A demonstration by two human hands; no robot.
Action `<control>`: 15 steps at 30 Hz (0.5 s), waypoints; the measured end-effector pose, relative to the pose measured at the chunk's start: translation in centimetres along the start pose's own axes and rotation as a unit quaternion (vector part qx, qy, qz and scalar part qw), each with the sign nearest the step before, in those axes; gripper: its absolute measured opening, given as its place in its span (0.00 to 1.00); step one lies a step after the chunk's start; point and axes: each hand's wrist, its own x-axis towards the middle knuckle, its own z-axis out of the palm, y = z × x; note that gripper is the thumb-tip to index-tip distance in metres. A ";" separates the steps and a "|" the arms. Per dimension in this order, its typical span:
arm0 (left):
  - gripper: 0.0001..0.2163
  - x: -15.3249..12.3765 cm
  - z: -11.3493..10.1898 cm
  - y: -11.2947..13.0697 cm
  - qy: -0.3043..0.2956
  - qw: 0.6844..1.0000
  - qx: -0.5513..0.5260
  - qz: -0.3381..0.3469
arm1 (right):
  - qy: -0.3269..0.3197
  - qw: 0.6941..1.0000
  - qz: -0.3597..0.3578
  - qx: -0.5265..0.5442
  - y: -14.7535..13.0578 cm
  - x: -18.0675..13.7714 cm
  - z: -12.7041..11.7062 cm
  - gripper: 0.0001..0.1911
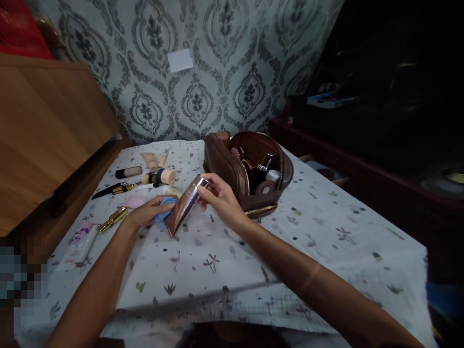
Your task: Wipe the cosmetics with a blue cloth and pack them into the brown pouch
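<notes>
A shiny rose-gold squeeze tube (185,205) is tilted above the patterned cloth. My right hand (219,195) grips its upper, capped end between thumb and fingers. My left hand (150,211) is closed on a crumpled blue cloth (166,212), which touches the tube's left side. Just right of my right hand stands an open brown toiletry bag (228,166) with its zip undone. Several cosmetics lie inside it, among them a dark bottle with a shiny cap (266,162) and a white-lidded jar (272,175).
Left of my hands lie several cosmetics: a white and pink tube (80,243), a gold tube (113,219), a foundation bottle (128,172) and a beige tube (149,161). A white printed cloth (232,256) covers the table. Wooden furniture (50,106) borders the left side.
</notes>
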 end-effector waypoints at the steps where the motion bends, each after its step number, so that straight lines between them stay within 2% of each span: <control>1: 0.21 -0.2 0.0 0.2 0.011 1.000 -0.019 -0.008 | 0.009 1.000 -0.011 -0.003 -0.5 -0.1 0.0 0.21; 6: 0.23 -0.5 -0.5 0.9 0.081 0.994 -0.078 0.005 | 0.011 0.999 -0.043 -0.019 -2.3 -0.6 0.2 0.23; 8: 0.23 -0.4 -0.7 1.1 0.139 0.986 -0.084 0.046 | 0.005 0.999 -0.046 -0.026 -2.2 -0.7 0.1 0.24; 11: 0.23 0.1 -1.0 1.4 0.260 0.954 -0.106 0.105 | 0.002 0.996 -0.038 -0.076 -1.3 -0.7 -0.1 0.25; 15: 0.25 0.8 -1.1 1.4 0.360 0.917 -0.121 0.120 | 0.005 0.978 -0.075 -0.194 0.3 -0.8 -0.2 0.22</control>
